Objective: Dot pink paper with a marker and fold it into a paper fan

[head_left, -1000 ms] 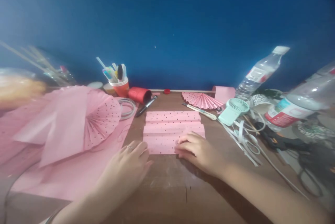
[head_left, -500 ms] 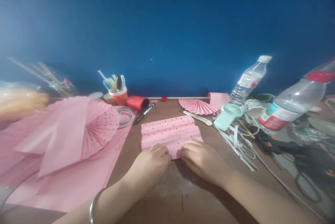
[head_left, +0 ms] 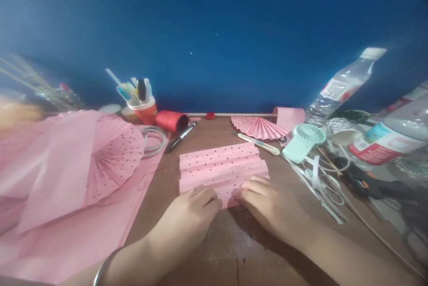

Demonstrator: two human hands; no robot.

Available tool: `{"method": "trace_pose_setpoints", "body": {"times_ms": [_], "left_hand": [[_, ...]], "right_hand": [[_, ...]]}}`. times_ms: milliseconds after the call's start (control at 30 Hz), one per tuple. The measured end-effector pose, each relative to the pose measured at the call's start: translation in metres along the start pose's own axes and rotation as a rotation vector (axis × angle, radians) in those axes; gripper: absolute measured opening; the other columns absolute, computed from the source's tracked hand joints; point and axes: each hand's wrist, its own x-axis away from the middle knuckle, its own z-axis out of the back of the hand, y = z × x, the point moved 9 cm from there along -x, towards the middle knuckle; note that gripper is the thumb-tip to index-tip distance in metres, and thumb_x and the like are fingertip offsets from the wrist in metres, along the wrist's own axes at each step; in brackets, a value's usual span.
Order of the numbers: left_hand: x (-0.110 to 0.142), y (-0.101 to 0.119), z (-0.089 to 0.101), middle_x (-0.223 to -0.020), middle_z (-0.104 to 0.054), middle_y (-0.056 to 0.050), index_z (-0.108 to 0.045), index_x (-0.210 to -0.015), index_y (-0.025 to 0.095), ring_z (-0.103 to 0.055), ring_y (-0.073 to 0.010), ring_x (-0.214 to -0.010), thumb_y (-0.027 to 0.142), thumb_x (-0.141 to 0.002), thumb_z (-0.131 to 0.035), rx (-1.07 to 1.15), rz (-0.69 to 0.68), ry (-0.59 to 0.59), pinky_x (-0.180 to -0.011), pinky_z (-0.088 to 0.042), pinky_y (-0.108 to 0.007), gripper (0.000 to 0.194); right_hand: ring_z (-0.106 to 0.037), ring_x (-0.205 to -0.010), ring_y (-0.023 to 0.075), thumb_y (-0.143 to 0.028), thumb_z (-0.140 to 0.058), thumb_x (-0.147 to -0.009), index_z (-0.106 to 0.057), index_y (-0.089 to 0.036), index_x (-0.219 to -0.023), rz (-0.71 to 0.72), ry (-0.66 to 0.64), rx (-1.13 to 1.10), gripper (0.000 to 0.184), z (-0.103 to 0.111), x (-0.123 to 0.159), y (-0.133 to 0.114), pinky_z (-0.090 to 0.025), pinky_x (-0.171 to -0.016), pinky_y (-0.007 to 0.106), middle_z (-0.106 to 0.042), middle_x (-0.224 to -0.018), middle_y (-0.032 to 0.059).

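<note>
A pink sheet of paper with dark dots [head_left: 217, 168] lies on the brown table, creased into pleats that run side to side. My left hand [head_left: 192, 210], with a ring and a silver bangle, grips its near left edge with curled fingers. On the near right edge, the bent fingers of my right hand [head_left: 264, 201] pinch the same paper. Both thumbs and the fingertips under the edge are partly hidden. Behind the sheet lie a utility knife [head_left: 259, 143] and a pleated pink paper fan [head_left: 259, 128].
Pink sheets [head_left: 110, 228] and a larger pleated fan [head_left: 117, 152] cover the left side. A cup of pens [head_left: 143, 110], a red roll [head_left: 172, 121] and a black pen [head_left: 180, 137] stand or lie behind. Rightward are a mint handheld fan [head_left: 304, 143], white strips [head_left: 321, 197] and plastic bottles [head_left: 344, 83].
The view has come slightly closer, so objects at both sides sit farther outward. Both hands stay on the near edge of the dotted paper, a little farther apart.
</note>
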Motion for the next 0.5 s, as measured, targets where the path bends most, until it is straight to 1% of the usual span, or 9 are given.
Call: {"method": "trace_pose_setpoints", "body": {"times_ms": [100,167,300,400,500], "left_hand": [[0.002,0.001,-0.004,-0.081,-0.051,-0.001,-0.053,-0.081,0.018,-0.048,-0.0160,-0.073,0.007,-0.077,-0.041,-0.046,-0.001,-0.023,-0.062,-0.043,-0.030,0.017],[0.004,0.004,-0.004,-0.080,-0.051,-0.002,-0.053,-0.082,0.018,-0.047,-0.0160,-0.070,0.006,-0.076,-0.042,-0.072,-0.017,-0.016,-0.059,-0.043,-0.030,0.018],[0.006,0.013,0.005,-0.077,-0.051,-0.003,-0.054,-0.088,0.017,-0.047,-0.0176,-0.068,0.005,-0.072,-0.043,-0.148,-0.097,0.069,-0.055,-0.043,-0.031,0.023],[0.008,0.014,0.010,-0.073,-0.051,-0.003,-0.056,-0.085,0.017,-0.047,-0.0169,-0.066,0.004,-0.071,-0.041,-0.185,-0.078,0.129,-0.054,-0.044,-0.030,0.024],[0.010,0.015,0.013,-0.072,-0.052,-0.003,-0.056,-0.084,0.018,-0.049,-0.0165,-0.065,0.004,-0.072,-0.039,-0.222,-0.062,0.172,-0.054,-0.044,-0.028,0.026]], "right_hand": [[-0.049,-0.081,0.0151,-0.022,-0.038,-0.087,-0.060,-0.020,-0.089,-0.024,-0.018,-0.045,0.022,-0.002,0.000,0.005,-0.039,-0.068,0.029,-0.058,-0.084,0.0032],[-0.050,-0.080,0.0151,-0.023,-0.037,-0.088,-0.060,-0.020,-0.089,-0.030,-0.034,-0.068,0.024,-0.003,0.000,0.007,-0.040,-0.068,0.029,-0.058,-0.083,0.0033],[-0.050,-0.081,0.0160,-0.019,-0.039,-0.086,-0.061,-0.020,-0.084,-0.027,-0.015,-0.050,0.022,-0.001,0.002,0.006,-0.039,-0.071,0.031,-0.058,-0.085,0.0039],[-0.050,-0.086,0.0184,-0.020,-0.042,-0.084,-0.059,-0.021,-0.097,0.022,-0.030,0.000,0.021,-0.004,0.002,-0.006,-0.038,-0.076,0.035,-0.058,-0.092,0.0050],[-0.050,-0.086,0.0209,-0.031,-0.048,-0.081,-0.053,-0.019,-0.109,0.051,-0.082,0.069,0.031,-0.013,0.004,-0.018,-0.038,-0.075,0.037,-0.058,-0.093,0.0068]]}}
